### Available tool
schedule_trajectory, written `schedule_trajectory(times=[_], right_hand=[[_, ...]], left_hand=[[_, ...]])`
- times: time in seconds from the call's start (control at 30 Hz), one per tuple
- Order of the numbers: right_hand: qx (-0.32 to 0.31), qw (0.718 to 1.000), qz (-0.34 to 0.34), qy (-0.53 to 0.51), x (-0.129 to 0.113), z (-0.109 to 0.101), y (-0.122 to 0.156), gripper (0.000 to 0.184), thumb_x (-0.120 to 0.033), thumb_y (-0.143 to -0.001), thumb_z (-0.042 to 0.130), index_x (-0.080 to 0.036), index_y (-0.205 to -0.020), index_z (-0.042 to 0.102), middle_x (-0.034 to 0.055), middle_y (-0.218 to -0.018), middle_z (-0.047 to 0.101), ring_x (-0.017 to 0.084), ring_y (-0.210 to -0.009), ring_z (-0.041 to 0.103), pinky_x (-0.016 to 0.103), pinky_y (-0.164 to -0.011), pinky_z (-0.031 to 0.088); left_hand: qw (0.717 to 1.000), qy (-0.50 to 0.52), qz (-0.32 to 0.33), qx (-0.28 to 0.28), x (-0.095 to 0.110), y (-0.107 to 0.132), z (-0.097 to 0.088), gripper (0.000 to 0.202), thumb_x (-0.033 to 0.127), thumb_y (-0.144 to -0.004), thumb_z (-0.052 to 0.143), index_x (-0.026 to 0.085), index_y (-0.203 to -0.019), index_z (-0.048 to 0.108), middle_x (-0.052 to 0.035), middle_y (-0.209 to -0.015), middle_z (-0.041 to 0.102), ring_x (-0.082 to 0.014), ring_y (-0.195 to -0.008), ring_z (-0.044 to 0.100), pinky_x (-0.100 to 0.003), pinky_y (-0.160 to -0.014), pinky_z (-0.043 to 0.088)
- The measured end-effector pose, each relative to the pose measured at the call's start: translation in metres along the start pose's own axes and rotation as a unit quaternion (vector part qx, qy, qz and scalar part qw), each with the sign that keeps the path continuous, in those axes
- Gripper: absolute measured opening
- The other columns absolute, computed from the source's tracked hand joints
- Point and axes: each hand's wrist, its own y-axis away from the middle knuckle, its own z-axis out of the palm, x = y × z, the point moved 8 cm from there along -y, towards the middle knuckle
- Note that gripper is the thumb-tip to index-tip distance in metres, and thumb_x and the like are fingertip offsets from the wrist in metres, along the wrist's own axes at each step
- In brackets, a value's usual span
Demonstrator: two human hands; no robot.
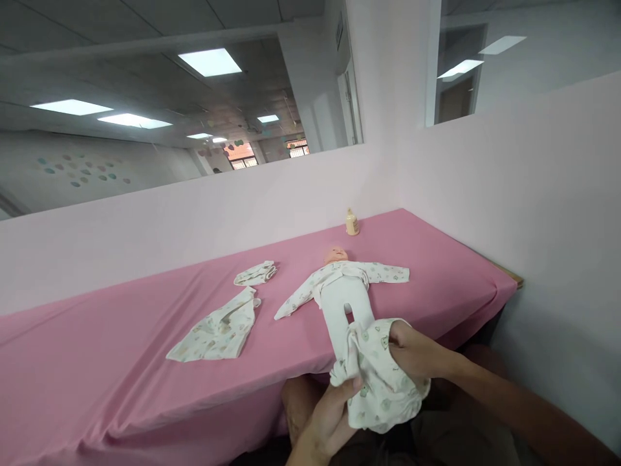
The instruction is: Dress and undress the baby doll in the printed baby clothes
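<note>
A pair of white baby pants with a small green print hangs bunched over my lap at the table's front edge. Pinching the gathered cloth on its left side is my left hand, thumb on top. My right hand reaches into the wide opening, gripping the fabric; its fingertips are hidden inside. Just beyond lies a baby doll on its back, dressed in a printed long-sleeved top and plain white leggings. Its arms are spread, and the pants cover its lower legs from view.
A pink cloth covers the table. Left of the doll lie a spread printed garment and a small folded printed cloth. A cream bottle stands near the wall. Walls with windows border the back and right.
</note>
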Motion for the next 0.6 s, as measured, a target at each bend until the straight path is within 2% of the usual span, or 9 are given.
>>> schedule_trajectory(times=[0.07,0.13,0.2,0.27,0.33,0.4,0.5,0.6], right_hand=[[-0.011,0.999,0.006,0.047,0.004,0.007,-0.005,0.02,-0.017,-0.082,0.052,-0.015,-0.09,0.07,0.0008,-0.076,0.069,0.016,-0.074,0.061,0.024,-0.067,0.049],[-0.055,0.993,-0.002,0.101,0.006,0.015,-0.011,0.02,-0.013,-0.08,0.051,-0.016,-0.086,0.07,0.0004,-0.075,0.069,0.015,-0.074,0.06,0.023,-0.068,0.047],[-0.105,0.983,0.002,0.15,0.013,0.019,-0.015,0.019,-0.014,-0.08,0.051,-0.016,-0.084,0.069,0.0008,-0.079,0.07,0.015,-0.075,0.06,0.023,-0.069,0.046],[-0.129,0.977,0.024,0.17,0.023,0.016,-0.018,0.017,-0.021,-0.083,0.053,-0.016,-0.086,0.069,0.0014,-0.083,0.07,0.015,-0.075,0.06,0.023,-0.067,0.045],[-0.112,0.978,0.05,0.169,0.033,0.007,-0.022,0.022,-0.031,-0.087,0.052,-0.016,-0.09,0.069,0.0022,-0.083,0.069,0.015,-0.073,0.059,0.024,-0.063,0.043],[-0.064,0.982,0.055,0.168,0.039,-0.005,-0.026,0.027,-0.036,-0.091,0.049,-0.016,-0.092,0.068,0.0034,-0.085,0.069,0.015,-0.074,0.059,0.025,-0.063,0.043],[0.001,0.978,0.027,0.206,0.042,-0.013,-0.032,0.024,-0.031,-0.093,0.046,-0.018,-0.096,0.065,0.0057,-0.095,0.069,0.018,-0.084,0.061,0.028,-0.072,0.046],[0.019,0.946,-0.026,0.324,0.047,-0.005,-0.042,0.02,-0.022,-0.091,0.045,-0.018,-0.101,0.063,0.0083,-0.105,0.066,0.021,-0.098,0.059,0.035,-0.086,0.046]], left_hand=[[1.0,-0.003,0.011,0.021,-0.012,-0.004,-0.003,0.07,0.03,-0.063,0.085,0.017,-0.127,0.061,-0.0119,-0.113,0.071,-0.033,-0.113,0.063,-0.043,-0.103,0.045],[0.998,-0.007,0.025,0.057,-0.02,-0.005,-0.013,0.065,0.027,-0.066,0.082,0.019,-0.127,0.061,-0.0115,-0.115,0.071,-0.0324,-0.115,0.062,-0.043,-0.103,0.044],[0.995,0.005,0.026,0.091,-0.025,-0.005,-0.024,0.047,0.028,-0.069,0.079,0.018,-0.114,0.068,-0.0111,-0.11,0.072,-0.0327,-0.114,0.062,-0.043,-0.101,0.046],[0.992,0.036,0.023,0.121,-0.027,-0.002,-0.038,0.027,0.031,-0.07,0.077,0.017,-0.093,0.073,-0.0108,-0.102,0.074,-0.0336,-0.111,0.064,-0.043,-0.099,0.048],[0.985,0.073,0.026,0.152,-0.024,0.006,-0.054,0.016,0.031,-0.072,0.075,0.016,-0.079,0.073,-0.0093,-0.094,0.076,-0.033,-0.108,0.066,-0.043,-0.099,0.048],[0.979,0.11,0.029,0.171,-0.02,0.016,-0.072,0.01,0.027,-0.075,0.072,0.017,-0.078,0.074,-0.0067,-0.088,0.077,-0.0308,-0.107,0.067,-0.041,-0.101,0.047],[0.976,0.15,0.028,0.155,-0.019,0.029,-0.096,0.019,0.025,-0.082,0.064,0.021,-0.095,0.077,-0.0057,-0.092,0.077,-0.0278,-0.11,0.066,-0.039,-0.107,0.043],[0.977,0.162,0.039,0.135,-0.022,0.04,-0.116,0.03,0.026,-0.088,0.056,0.022,-0.111,0.074,-0.0074,-0.103,0.076,-0.0276,-0.116,0.063,-0.04,-0.111,0.039]])
